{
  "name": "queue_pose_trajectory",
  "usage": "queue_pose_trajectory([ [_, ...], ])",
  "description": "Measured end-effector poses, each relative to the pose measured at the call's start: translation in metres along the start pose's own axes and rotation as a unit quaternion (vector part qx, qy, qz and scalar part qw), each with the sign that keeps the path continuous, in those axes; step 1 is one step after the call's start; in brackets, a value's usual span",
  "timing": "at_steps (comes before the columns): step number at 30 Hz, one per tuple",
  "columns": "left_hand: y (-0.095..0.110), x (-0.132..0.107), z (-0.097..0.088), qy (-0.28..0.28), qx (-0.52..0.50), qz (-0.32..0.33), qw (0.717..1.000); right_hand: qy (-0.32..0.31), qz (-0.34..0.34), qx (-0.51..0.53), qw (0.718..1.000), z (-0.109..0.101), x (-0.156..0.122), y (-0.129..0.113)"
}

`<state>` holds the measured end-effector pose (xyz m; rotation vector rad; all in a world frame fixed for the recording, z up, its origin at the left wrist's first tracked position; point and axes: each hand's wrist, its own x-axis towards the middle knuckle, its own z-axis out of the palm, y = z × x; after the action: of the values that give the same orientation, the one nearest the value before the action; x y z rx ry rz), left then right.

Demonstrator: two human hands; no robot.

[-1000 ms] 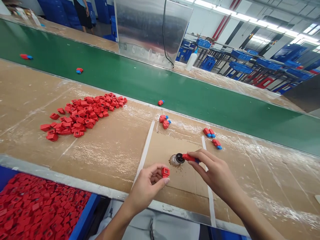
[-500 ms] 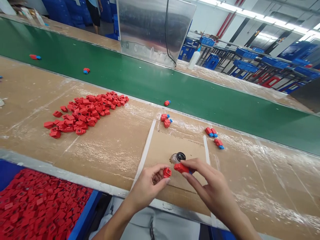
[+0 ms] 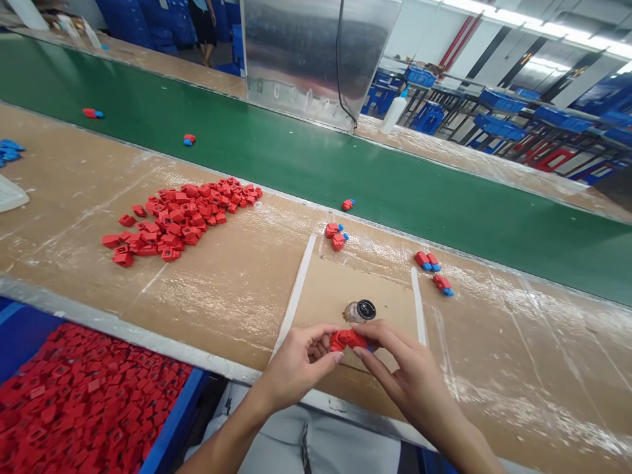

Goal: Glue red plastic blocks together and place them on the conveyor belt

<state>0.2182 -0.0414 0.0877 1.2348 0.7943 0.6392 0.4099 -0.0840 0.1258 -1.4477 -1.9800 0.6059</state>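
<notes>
My left hand pinches a small hollow red plastic piece between thumb and fingers. In my right hand is a red-and-blue plastic part, its blue end mostly hidden by the fingertips. The two red pieces touch end to end above the cardboard sheet. Just beyond my fingers lies a small clear jar with a black lid. Two red-and-blue parts rest at the sheet's far left corner, and several more lie to the right.
A heap of red pieces lies on the bench to the left. Below it, a blue bin holds many more. Across the back runs a green conveyor belt carrying several red-and-blue parts. A white bottle and a metal panel stand beyond.
My hands have come together, so the formerly separate red piece and red-and-blue part now touch. The view has shifted slightly left, bringing blue pieces in at the left edge.
</notes>
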Motion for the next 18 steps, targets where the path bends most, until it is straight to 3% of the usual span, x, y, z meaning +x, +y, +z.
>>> queue_pose_trajectory([
  [18, 0.002, -0.004, -0.011, -0.076, 0.086, 0.005, 0.993, -0.061, 0.002, -0.001, 0.998, 0.018, -0.009, -0.010],
])
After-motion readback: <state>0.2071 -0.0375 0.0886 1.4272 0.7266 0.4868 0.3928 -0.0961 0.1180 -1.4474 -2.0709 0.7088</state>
